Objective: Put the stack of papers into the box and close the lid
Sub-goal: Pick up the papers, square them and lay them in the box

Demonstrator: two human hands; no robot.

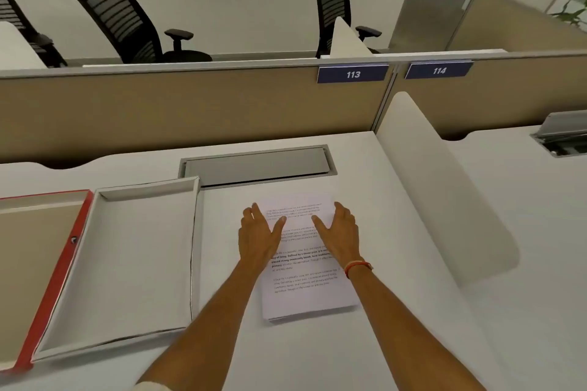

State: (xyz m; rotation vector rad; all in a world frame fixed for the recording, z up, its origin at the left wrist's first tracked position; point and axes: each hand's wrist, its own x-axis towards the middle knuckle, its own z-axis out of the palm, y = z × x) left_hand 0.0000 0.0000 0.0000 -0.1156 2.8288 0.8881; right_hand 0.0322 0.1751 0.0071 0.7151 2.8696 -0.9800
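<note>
A stack of printed white papers (303, 292) lies flat on the white desk, right of centre. My left hand (259, 235) rests over the stack's left edge with the fingers spread. Over the right edge lies my right hand (341, 233), also spread, an orange band on its wrist. Neither hand grips the sheets. To the left of the papers a shallow white box (127, 263) sits open and empty. Its red-edged lid (58, 267) is folded out flat further left, partly cut off by the frame.
A grey cable hatch (257, 163) is set into the desk behind the papers. A white curved divider (444, 187) rises at the right. A tan partition (190, 105) with number plates closes the back, office chairs beyond it.
</note>
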